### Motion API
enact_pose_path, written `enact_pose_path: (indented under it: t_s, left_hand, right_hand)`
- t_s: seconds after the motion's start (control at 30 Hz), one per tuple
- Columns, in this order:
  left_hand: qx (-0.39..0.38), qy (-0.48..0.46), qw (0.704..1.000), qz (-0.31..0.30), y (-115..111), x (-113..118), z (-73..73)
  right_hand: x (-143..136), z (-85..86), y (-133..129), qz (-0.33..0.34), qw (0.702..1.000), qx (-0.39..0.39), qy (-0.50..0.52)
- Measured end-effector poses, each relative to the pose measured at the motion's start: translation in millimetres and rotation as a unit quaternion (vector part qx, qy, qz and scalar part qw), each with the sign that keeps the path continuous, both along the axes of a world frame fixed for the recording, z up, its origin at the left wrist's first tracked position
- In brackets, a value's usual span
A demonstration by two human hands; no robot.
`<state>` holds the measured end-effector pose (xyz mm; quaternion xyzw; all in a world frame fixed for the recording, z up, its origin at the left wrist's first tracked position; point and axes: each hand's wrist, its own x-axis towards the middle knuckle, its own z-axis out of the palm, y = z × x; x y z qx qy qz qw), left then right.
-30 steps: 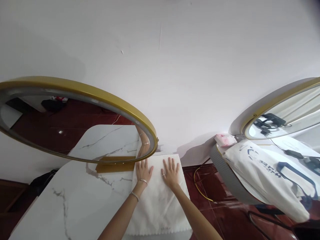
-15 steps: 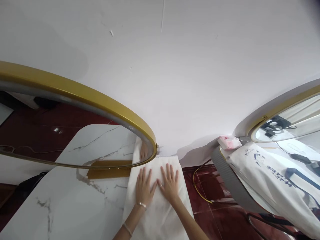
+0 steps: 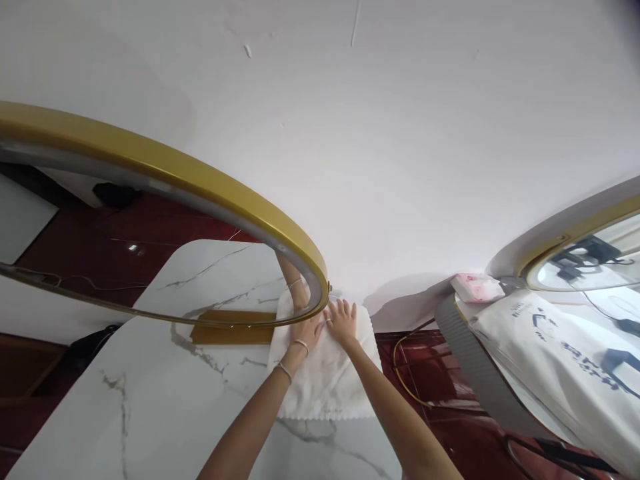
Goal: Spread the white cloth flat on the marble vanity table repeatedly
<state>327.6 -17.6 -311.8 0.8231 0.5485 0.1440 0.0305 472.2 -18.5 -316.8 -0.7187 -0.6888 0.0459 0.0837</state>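
Note:
A white cloth with a scalloped edge lies on the marbled table top, close to the wall. Its surface looks rumpled and its scalloped near edge crosses the table below my wrists. My left hand rests on the far part of the cloth, fingers outstretched and their tips partly hidden by the mirror's rim. Beside it, my right hand lies flat with its fingers spread. Both palms face down on the cloth, and the thumbs are near each other.
A gold-framed round mirror overhangs the table's far left. At right, a second table carries a tissue pack and a printed white cloth bag, below another mirror. Between the tables shows red tiled floor.
Both hands have moved farther forward, toward the wall. The cloth's near end has come forward too, so it covers a shorter stretch and bare marble shows below it. The view has shifted slightly.

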Motion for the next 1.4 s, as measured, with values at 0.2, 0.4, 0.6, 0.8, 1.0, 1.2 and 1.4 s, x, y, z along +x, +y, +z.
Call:
enact_pose_path:
  t_s: [0.2, 0.4, 0.6, 0.8, 1.0, 1.2, 1.4]
  left_hand:
    - [0.003, 0.002, 0.998, 0.066, -15, -37, 2.6]
    - [0.071, -0.004, 0.997, 0.034, -113, -53, -12.7]
    - [0.080, 0.014, 0.997, 0.002, -135, -48, -24.2]
    - [-0.002, 0.009, 1.000, 0.023, -46, -15, -14.9]
    - [-0.015, -0.006, 0.997, 0.081, -48, 9, -7.4]
    - [0.059, 0.004, 0.998, 0.035, -178, -28, -18.0]
    - [0.078, 0.043, 0.996, 0.019, -259, -61, -20.8]
  right_hand:
    - [9, -9.9, -43, -0.001, 1.000, 0.028, -0.012]
    - [9, -19.8, -160, -0.019, 0.995, 0.087, -0.038]
    - [7, -19.9, -186, -0.029, 0.996, 0.079, -0.042]
    - [17, -18.5, -103, -0.038, 0.997, 0.034, -0.050]
    - [33, -7.0, -70, -0.018, 0.999, 0.004, -0.037]
    - [31, -5.9, -172, 0.019, 0.997, 0.053, -0.043]
    - [13, -6.8, -272, 0.097, 0.993, 0.061, -0.027]
